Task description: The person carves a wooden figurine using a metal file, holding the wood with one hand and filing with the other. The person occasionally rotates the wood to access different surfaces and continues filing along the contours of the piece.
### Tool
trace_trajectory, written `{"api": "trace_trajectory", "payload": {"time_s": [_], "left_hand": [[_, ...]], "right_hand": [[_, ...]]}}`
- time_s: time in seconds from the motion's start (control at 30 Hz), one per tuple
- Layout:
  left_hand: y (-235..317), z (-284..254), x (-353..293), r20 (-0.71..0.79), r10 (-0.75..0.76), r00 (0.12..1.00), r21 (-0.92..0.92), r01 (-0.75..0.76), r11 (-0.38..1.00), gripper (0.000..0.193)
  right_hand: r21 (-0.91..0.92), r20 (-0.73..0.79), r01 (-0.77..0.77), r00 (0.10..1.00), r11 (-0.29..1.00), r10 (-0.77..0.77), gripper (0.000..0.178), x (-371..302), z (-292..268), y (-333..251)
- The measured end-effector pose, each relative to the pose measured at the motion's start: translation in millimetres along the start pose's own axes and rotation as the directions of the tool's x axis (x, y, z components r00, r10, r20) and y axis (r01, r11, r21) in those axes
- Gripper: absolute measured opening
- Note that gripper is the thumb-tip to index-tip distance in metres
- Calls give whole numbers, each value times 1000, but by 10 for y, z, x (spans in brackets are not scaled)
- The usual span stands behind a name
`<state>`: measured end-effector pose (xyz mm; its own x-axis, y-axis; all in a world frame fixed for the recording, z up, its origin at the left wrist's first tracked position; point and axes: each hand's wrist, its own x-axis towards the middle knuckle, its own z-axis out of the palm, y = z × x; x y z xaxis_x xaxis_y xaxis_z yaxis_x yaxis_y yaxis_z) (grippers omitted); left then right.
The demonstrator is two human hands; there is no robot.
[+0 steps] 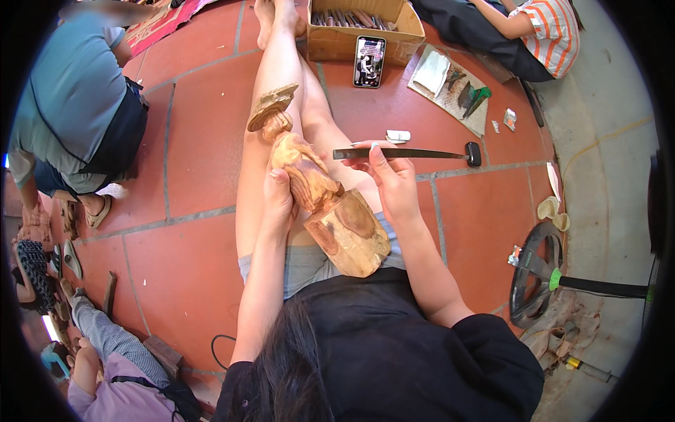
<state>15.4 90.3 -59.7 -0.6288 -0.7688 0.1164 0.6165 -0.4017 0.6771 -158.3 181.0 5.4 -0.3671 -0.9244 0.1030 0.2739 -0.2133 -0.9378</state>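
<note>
A carved wooden figure (301, 169) with a broad hat and a thick uncarved block base leans across my lap, its base near my belly. My left hand (279, 200) is closed around its side at mid-height. In my right hand (394, 183) I grip a long, flat, dark tool (429, 152), held level between thumb and fingers. One end of the tool points at the figure and appears just apart from it. The other end reaches right, overlapping a small black object (474, 154) in the picture; whether they touch I cannot tell.
Beyond my outstretched legs, a cardboard box (401, 46) holds several carving tools. A phone (369, 62) leans against it. A board (467, 116) with cloth and tools lies right of it. A black round-based stand (538, 274) is at the right. Other people sit left and far right.
</note>
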Motion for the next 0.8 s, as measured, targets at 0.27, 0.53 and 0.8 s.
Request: {"api": "trace_trajectory", "payload": {"time_s": [0.27,0.53,0.8], "left_hand": [[127,149,-17,-202,-114,973,-223,68,973,59],[-16,-78,-106,-236,21,972,-121,-51,991,58],[306,159,12,-427,97,899,-78,-143,987,64]], "right_hand": [[-37,-32,11,999,999,-13,29,-37,43,-132],[-124,-16,-44,999,991,42,31,-110,-4,-37],[-409,-369,-2,915,913,-163,32,-223,-64,-124]]}}
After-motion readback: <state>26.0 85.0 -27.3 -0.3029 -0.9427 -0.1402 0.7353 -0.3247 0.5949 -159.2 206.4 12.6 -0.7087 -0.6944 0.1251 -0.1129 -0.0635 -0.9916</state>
